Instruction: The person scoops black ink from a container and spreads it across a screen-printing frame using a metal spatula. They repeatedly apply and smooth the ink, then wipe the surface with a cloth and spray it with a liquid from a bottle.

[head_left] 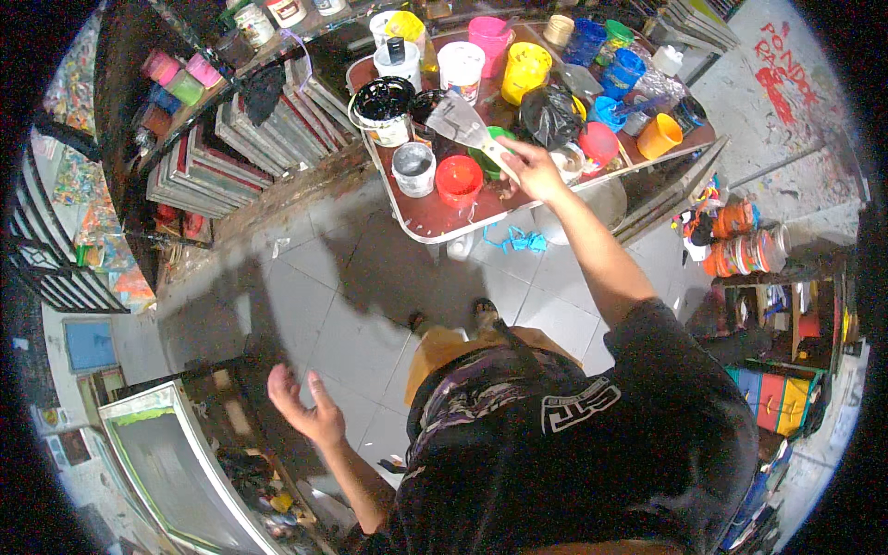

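The right hand [535, 174] is gripping a scraper [469, 129], likely light and stiff, by its handle, the surest hold; the left hand [313, 412] is hovering near left, fingers spread

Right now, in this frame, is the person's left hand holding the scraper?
No, the scraper is in the right hand, while the left hand is open and holds nothing.

Bright here on the floor tiles [550, 319], dark shadows [398, 282] sprawling toward nine o'clock; edges bow toward a grainy black rim [32, 55].
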The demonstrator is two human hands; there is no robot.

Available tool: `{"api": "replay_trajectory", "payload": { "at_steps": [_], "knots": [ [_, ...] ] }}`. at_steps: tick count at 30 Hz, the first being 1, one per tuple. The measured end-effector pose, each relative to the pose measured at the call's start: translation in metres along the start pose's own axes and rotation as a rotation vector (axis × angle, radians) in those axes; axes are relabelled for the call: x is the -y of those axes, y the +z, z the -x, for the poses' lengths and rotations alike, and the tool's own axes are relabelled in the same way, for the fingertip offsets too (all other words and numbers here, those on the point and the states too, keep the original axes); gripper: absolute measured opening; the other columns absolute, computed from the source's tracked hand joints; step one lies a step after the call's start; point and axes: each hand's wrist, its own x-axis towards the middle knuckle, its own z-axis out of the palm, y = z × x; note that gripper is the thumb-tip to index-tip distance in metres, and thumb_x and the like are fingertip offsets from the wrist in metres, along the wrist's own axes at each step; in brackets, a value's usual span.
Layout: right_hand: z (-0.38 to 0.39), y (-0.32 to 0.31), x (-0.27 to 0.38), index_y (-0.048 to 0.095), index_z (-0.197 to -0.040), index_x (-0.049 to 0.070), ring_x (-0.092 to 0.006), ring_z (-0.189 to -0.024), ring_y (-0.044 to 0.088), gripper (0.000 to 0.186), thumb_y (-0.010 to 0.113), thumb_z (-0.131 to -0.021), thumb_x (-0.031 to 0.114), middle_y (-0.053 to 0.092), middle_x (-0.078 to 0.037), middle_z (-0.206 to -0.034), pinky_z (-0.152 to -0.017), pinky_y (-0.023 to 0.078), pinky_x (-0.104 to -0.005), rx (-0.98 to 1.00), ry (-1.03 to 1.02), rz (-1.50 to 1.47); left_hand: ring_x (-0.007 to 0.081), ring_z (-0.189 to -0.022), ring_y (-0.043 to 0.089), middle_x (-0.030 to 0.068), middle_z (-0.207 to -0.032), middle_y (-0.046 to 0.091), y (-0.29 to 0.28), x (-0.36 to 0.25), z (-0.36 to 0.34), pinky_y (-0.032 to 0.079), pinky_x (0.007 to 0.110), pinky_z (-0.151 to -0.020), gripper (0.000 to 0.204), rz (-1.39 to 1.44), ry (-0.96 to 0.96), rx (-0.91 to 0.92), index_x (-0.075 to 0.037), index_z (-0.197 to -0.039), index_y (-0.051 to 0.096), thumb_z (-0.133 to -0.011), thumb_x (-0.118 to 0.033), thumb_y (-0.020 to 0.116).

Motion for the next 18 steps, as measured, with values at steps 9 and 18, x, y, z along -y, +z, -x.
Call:
{"api": "replay_trajectory", "payload": {
  "at_steps": [9, 18],
  "knots": [
    [0.003, 0.005, -0.003, 0.054, -0.118, 0.012, -0.0069, -0.045, 0.048, 0.029, 0.048, -0.090, 0.019, 0.057, -0.003, -0.063, -0.038, 0.039, -0.0209, 0.316, 0.217, 0.151, 0.0217, -0.095, 0.052, 0.0093, -0.116, 0.047, 0.049, 0.033, -0.003, 0.042, 0.035, -0.076, 0.036, 0.043, -0.210, 0.087, -0.004, -0.114, 0.046, -0.081, -0.010, 0.060],
    [0.010, 0.016, -0.007, 0.057, -0.113, 0.013, -0.0076, -0.056, 0.054, 0.028, 0.050, -0.088, 0.023, 0.062, -0.003, -0.074, -0.048, 0.044, -0.0226, 0.328, 0.116, -0.020, 0.0199, -0.091, 0.053, 0.0102, -0.107, 0.051, 0.107, 0.038, -0.065, 0.045, 0.031, -0.074, 0.032, 0.228, -0.190, 0.063, 0.000, -0.110, 0.048, -0.081, -0.007, 0.059]
  ]
}}
